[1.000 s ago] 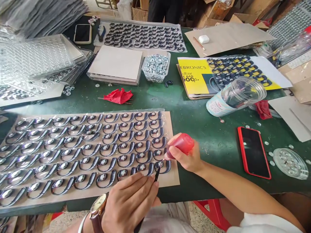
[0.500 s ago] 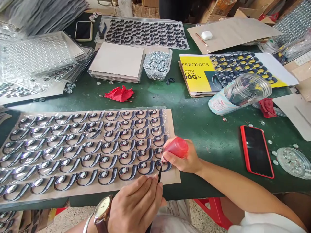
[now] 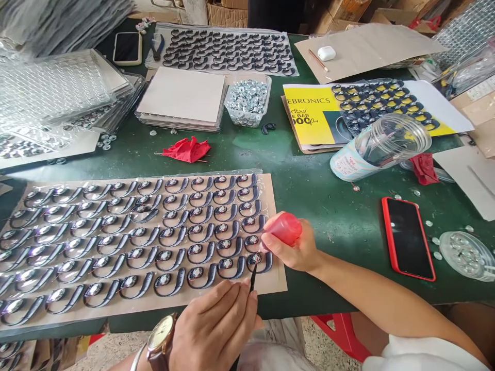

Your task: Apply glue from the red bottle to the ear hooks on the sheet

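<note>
My left hand (image 3: 216, 322), with a watch at the wrist, is closed on a thin black tool (image 3: 253, 278), like tweezers. The tool's tip is at the front right curved black part (image 3: 260, 262) on the tray sheet. My right hand (image 3: 296, 250) grips a soft red bottle (image 3: 285, 229), tilted down to the left just above that same part. Rows of similar black parts with round silver pieces lie on a brown board under clear plastic (image 3: 276, 281). The bottle's tip is too small to make out clearly.
A red-cased phone (image 3: 410, 239) and a round clear dish (image 3: 466, 255) lie at the right. Behind are a leaning jar (image 3: 351, 162), a tub of metal pieces (image 3: 248, 100), red cloth (image 3: 186, 150) and stacked trays (image 3: 181, 98).
The red bottle and my right hand have moved slightly up and right from the part. The tool's tip still rests at the same part. The whole view has shifted slightly.
</note>
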{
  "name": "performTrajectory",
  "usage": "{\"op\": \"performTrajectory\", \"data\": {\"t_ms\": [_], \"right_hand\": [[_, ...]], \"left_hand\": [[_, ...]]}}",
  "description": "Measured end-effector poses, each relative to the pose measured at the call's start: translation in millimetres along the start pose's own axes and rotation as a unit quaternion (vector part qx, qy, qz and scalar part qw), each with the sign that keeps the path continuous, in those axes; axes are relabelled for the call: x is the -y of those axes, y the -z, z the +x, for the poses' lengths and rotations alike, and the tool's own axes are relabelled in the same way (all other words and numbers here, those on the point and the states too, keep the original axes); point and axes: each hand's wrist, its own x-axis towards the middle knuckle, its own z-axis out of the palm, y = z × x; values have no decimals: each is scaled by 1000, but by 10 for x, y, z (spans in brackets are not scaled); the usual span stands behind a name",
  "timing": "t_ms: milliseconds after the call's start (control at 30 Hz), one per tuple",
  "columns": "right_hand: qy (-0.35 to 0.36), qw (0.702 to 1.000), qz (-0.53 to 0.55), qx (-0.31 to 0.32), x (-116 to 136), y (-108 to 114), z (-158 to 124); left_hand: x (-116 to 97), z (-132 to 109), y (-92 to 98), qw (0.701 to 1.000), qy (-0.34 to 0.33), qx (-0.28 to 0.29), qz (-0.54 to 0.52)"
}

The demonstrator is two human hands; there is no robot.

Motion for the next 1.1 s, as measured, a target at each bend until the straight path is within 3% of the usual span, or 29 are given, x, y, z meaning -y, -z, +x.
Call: {"op": "performTrajectory", "data": {"t_ms": [233,467,833,1100], "right_hand": [[24,999,-29,11,13,-19,20],[-33,999,-19,23,32,43,4],[-44,998,-9,33,54,32,-14],[15,999,-7,49,23,11,-36]], "left_hand": [[14,-12,0,1000,3,-2,-7],[32,-22,8,998,38,0,-44],[140,59,47,988,79,-4,-130],[275,73,49,959,195,-28,-205]]}}
